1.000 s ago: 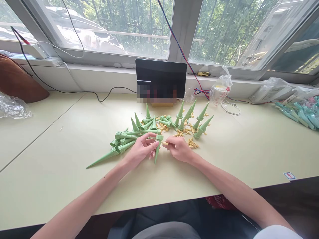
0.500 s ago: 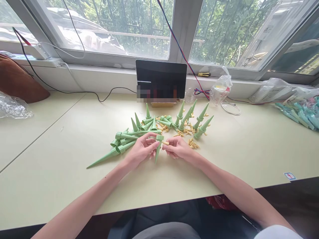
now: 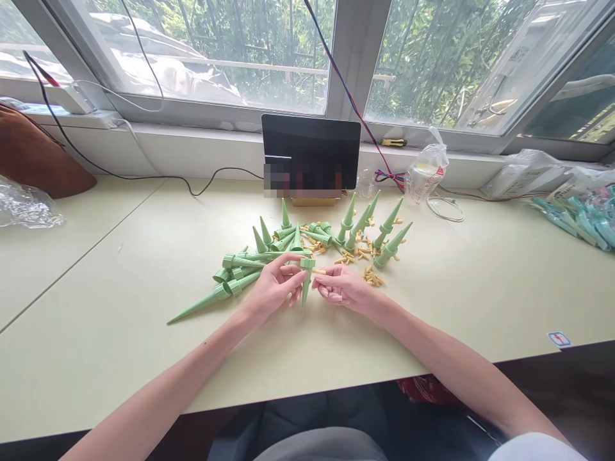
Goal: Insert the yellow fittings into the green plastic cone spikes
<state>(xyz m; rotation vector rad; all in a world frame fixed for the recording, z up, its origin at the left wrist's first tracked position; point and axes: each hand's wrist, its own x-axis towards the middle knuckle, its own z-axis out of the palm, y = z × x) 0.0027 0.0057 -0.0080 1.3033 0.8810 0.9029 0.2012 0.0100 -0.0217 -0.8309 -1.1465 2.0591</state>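
We see a pale surface (image 3: 144,269) with a dark screen (image 3: 311,144) propped at its far edge. Before the screen lies a heap of green cones (image 3: 245,261) among loose yellow plugs (image 3: 369,276). Near the heap, our left hand (image 3: 271,289) pinches one green cone (image 3: 305,286), tip pointing down, above the surface. Our right hand (image 3: 343,289) grips a yellow plug (image 3: 319,271) just beside that cone's wide end.

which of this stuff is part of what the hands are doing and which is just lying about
In use: left hand, green spike, right hand, yellow plug, spike pile, loose yellow plugs.
Lying about: tablet, brown object, plastic bag, teal parts, black cable.
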